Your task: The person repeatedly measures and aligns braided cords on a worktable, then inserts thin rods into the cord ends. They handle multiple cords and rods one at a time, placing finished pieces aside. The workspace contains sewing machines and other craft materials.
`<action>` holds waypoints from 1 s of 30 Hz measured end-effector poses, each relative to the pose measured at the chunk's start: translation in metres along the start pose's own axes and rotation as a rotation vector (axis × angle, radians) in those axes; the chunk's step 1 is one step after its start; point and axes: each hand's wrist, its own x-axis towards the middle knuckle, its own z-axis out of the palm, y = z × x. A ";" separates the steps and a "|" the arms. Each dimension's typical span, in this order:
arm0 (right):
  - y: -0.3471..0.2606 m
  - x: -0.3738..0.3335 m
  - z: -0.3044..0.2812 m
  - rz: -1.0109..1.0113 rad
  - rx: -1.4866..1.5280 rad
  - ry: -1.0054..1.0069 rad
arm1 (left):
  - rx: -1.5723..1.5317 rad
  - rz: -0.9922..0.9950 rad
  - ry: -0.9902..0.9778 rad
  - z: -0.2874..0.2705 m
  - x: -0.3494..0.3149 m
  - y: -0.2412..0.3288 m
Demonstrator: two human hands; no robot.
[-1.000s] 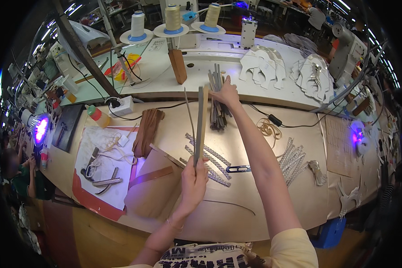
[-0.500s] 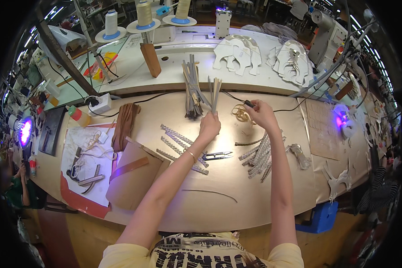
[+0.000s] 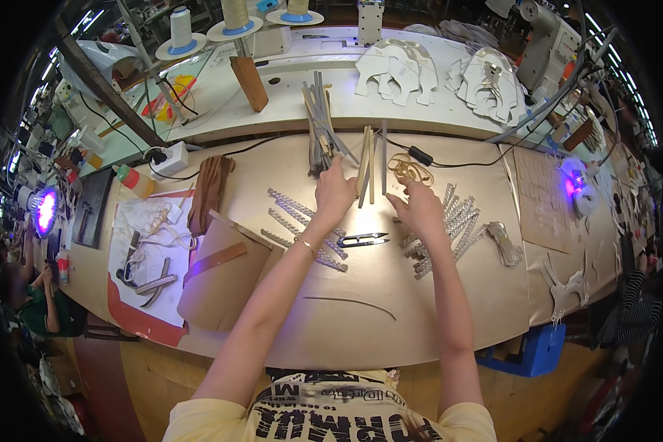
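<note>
My left hand reaches to the lower end of a bundle of grey and tan flat strips, one finger stretched out against it. Right of that hand, a few loose strips lie apart on the table. My right hand is open, thumb and forefinger spread, beside a loose grey strip. Just beyond it are a coil of tan cord and a black inline switch on a cable. Braided strips lie in a left group and a right group. Thread snips rest between the groups.
Brown leather strips and a curved brown panel lie at the left, by a white sheet with cords. A clear bag is at the right. Thread cones and white cut pieces are at the back.
My left hand has let go of the loose strips and moved left to the bundle. My right hand has released the black switch and come nearer. The view has shifted slightly.
</note>
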 end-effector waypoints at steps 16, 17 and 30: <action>-0.070 -0.059 -0.026 -0.645 -0.047 0.209 | -0.508 0.054 0.057 -0.113 -0.136 0.017; -0.072 -0.073 -0.036 -0.618 0.037 0.100 | -0.624 0.046 0.009 -0.120 -0.145 0.018; -0.082 -0.141 -0.051 -0.331 0.317 0.040 | -0.903 -0.017 -0.218 -0.141 -0.174 0.025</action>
